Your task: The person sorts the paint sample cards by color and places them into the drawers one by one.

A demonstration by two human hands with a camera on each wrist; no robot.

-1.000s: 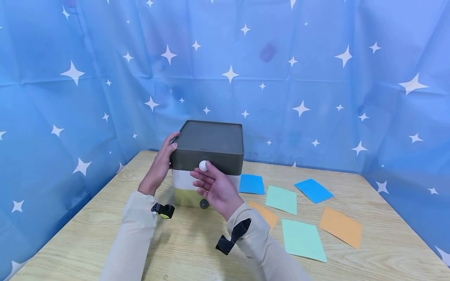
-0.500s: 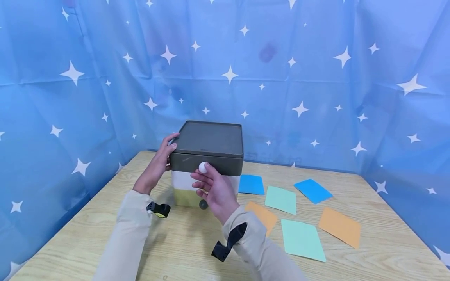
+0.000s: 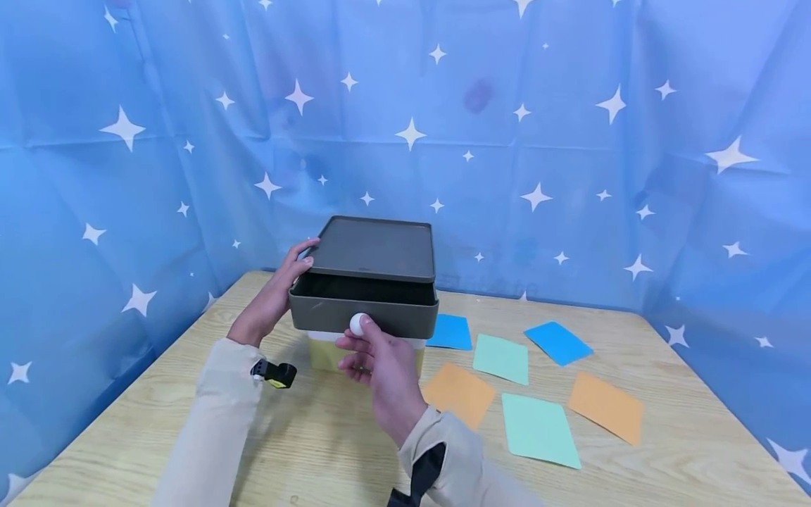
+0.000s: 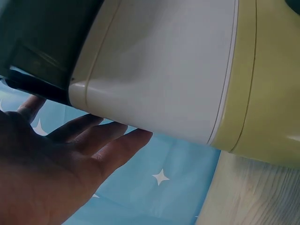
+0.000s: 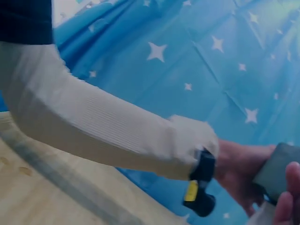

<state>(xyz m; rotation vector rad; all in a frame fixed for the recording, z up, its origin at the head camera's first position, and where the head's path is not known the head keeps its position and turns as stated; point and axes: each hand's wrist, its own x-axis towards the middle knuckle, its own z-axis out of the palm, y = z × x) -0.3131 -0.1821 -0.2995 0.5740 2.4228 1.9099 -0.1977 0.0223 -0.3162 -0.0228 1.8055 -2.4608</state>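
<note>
A small drawer box [image 3: 376, 246] with a dark grey top tier stands on the table, its lower tiers white and yellow. Its top drawer [image 3: 317, 313] is pulled partly out, showing a dark gap under the lid. My right hand [image 3: 394, 377] pinches the white round knob [image 3: 357, 324] on that drawer between thumb and fingers. My left hand [image 3: 269, 299] rests against the box's left side near the top edge. In the left wrist view its extended fingers lie along the white tier [image 4: 154, 70]. Only some fingertips [image 5: 286, 204] of my right hand show in the right wrist view.
Several coloured paper squares lie to the right of the box: blue [image 3: 559, 343], green [image 3: 541, 428] and orange [image 3: 606, 407] ones. A blue curtain [image 3: 481, 141] with white stars hangs behind the wooden table [image 3: 304, 458].
The top drawer has slid out toward me, with my right hand pulling back and slightly down on its knob. My left hand stays on the box's side.
</note>
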